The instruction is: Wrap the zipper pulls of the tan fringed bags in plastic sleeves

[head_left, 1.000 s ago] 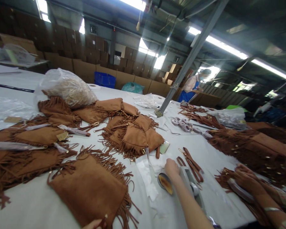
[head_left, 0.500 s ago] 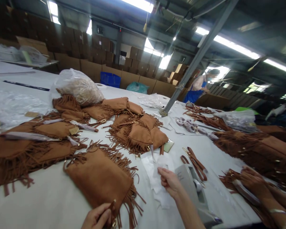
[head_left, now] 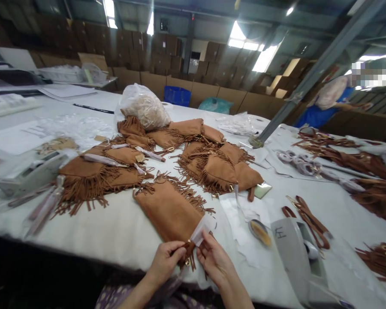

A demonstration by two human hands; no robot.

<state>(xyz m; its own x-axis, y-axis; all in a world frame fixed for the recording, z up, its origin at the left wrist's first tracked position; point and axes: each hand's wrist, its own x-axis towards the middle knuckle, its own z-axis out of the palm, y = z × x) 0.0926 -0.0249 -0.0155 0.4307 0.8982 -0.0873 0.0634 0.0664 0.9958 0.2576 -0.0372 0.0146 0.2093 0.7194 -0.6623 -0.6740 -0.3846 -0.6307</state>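
A brown fringed bag (head_left: 167, 210) lies flat near the front edge of the white table. At its lower right corner my left hand (head_left: 167, 259) is closed on the bag's brown strap end, where gold hardware (head_left: 188, 261) hangs. Close beside it, my right hand (head_left: 215, 259) pinches a thin white sheet (head_left: 203, 228) that lies over the bag's right corner. More such sheets (head_left: 241, 227) lie to the right, with an oval brush (head_left: 260, 232) on them.
A grey tape dispenser (head_left: 289, 257) stands at the right, beside a brown strap (head_left: 310, 219). Piled fringed bags (head_left: 218, 171) lie behind. Another dispenser (head_left: 32, 174) is at the left. A metal post (head_left: 296, 96) rises from the table. A person in a blue apron (head_left: 321, 111) stands far right.
My right hand has come left from the white sheets to the bag's corner, bringing one sheet. The brush is now uncovered. The view has turned left, and the nearby person's hands at the right have gone.
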